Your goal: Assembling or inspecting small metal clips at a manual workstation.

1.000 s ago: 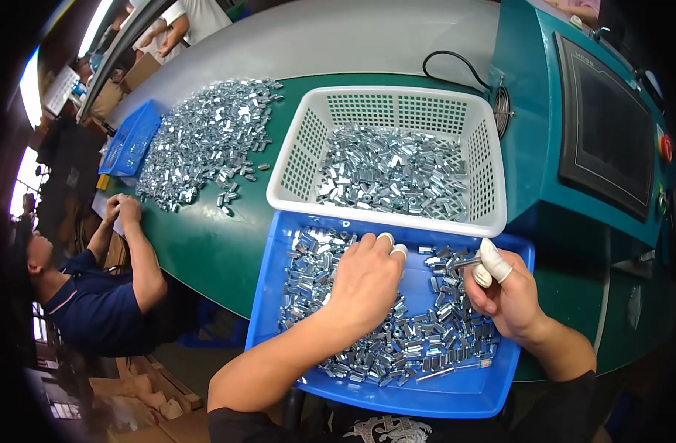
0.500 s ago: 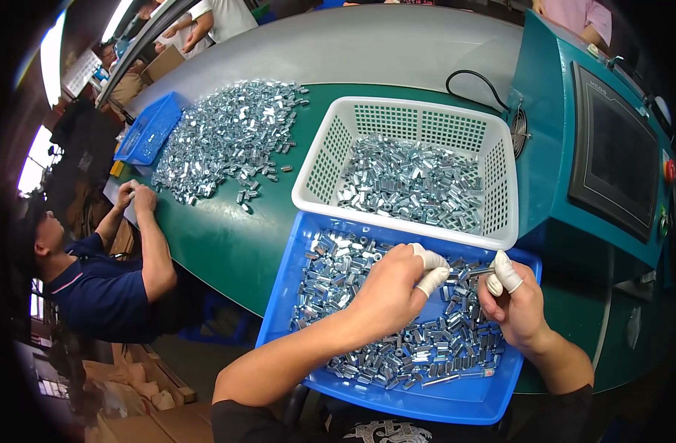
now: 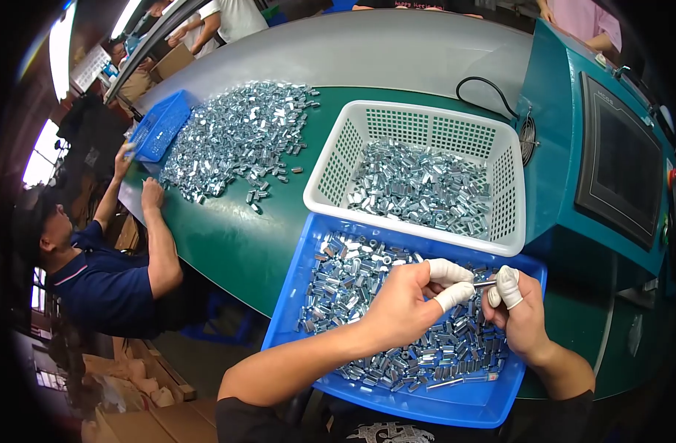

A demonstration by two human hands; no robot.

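Over the blue tray (image 3: 448,402) full of small silver metal parts (image 3: 367,280), both my hands meet. My left hand (image 3: 408,303), with white finger cots on thumb and forefinger, pinches a small metal part (image 3: 482,283). My right hand (image 3: 516,314), also with white cots, grips the same part from the other side. Both hands hover just above the heap in the tray.
A white mesh basket (image 3: 338,166) of silver parts stands behind the tray. A large pile of parts (image 3: 238,136) lies on the green table (image 3: 242,244). A seated person (image 3: 101,280) at the left reaches toward it, near a small blue tray (image 3: 159,125). A teal machine with a screen (image 3: 611,162) stands right.
My left hand has lifted off the heap in the tray and moved right to meet my right hand at a small part. The view has shifted slightly.
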